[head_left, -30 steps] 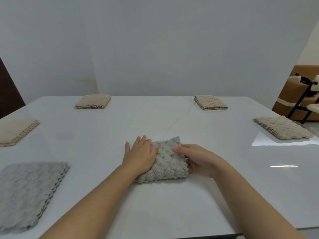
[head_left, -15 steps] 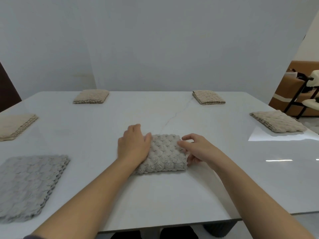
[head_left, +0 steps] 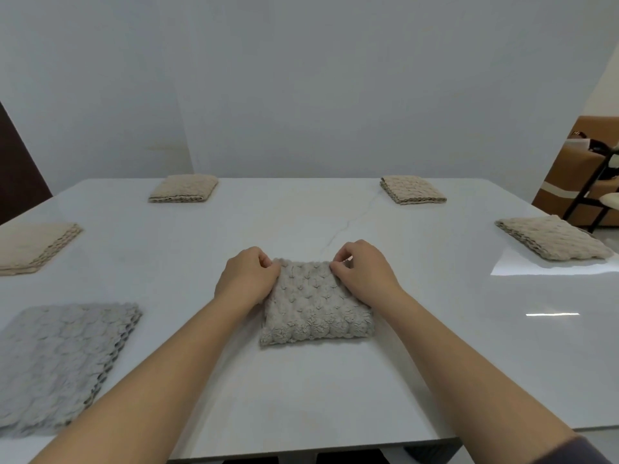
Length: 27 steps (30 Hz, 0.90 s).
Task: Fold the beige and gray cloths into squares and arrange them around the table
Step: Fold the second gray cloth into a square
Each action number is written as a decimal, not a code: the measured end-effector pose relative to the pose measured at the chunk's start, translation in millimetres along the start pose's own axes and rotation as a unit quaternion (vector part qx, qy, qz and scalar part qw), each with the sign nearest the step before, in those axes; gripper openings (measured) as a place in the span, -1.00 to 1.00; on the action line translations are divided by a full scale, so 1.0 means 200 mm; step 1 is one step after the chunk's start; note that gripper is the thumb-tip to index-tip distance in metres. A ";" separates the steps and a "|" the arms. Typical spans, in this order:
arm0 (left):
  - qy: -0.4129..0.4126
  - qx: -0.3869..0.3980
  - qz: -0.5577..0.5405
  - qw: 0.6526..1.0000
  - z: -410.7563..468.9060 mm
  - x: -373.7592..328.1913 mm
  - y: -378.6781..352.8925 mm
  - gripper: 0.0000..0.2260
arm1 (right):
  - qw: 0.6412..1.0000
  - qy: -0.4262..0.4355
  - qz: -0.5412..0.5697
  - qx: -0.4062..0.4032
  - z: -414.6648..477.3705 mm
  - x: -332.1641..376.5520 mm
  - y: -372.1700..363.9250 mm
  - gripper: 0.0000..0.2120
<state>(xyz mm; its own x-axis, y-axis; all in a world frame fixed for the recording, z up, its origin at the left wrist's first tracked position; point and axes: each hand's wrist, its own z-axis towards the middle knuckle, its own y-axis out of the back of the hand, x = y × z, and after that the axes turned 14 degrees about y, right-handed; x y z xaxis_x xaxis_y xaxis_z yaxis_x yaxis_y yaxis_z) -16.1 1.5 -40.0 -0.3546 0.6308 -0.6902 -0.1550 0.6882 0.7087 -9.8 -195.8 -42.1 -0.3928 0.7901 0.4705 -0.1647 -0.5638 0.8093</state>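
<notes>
1. Quick count first: six folded cloths on the white bench [head_left: 301,396], two gray and four beige.
2. The gray cloth [head_left: 316,306] sat flat in the middle, toward my edge. My left hand [head_left: 246,279] was curled round its far left corner, and my right hand [head_left: 366,274] pinched the far right corner, thumb against fingers.
3. The other gray cloth [head_left: 63,360] lay near-left, well apart from it.
4. For the beige ones, there was the far-left beige cloth [head_left: 183,188], the far-right beige cloth [head_left: 412,189], the right-edge beige cloth [head_left: 552,241] and the left-edge beige cloth [head_left: 33,246].
5. All six were thick, nubby and bubble-textured. They were squarish, with stacked layers showing along the edges. The bench was glossy, with a faint vein line.
6. The frame cut off part of the other gray cloth and the left-edge beige cloth. My left fingertips were tucked out of sight.
</notes>
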 end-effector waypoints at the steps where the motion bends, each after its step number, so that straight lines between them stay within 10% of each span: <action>1: -0.009 -0.010 -0.002 1.000 0.00 0.00 0.00 -0.89 | 1.000 0.010 0.002 -0.011 0.00 0.00 0.00 -0.88; 12: -0.052 -0.154 0.093 0.982 -0.05 0.02 -0.13 -0.79 | 0.996 0.058 -0.070 0.005 0.04 0.04 -0.02 -0.67; 17: -0.079 -0.186 0.169 0.965 -0.07 0.00 -0.12 -0.70 | 0.964 0.102 -0.104 0.224 -0.03 0.10 -0.05 -0.47; 27: -0.127 0.033 0.264 0.956 -0.15 0.10 -0.17 -0.47 | 0.977 0.072 -0.065 0.192 -0.04 0.07 -0.01 -0.46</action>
<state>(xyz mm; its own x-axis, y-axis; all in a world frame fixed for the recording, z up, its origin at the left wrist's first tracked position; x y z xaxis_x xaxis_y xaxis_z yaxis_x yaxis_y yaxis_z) -46.4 -20.5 -73.3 -0.1312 0.9572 -0.2580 0.0452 0.2658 0.9630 -22.7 -185.9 -41.4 -0.5184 0.7915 0.3239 0.1197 -0.3078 0.9439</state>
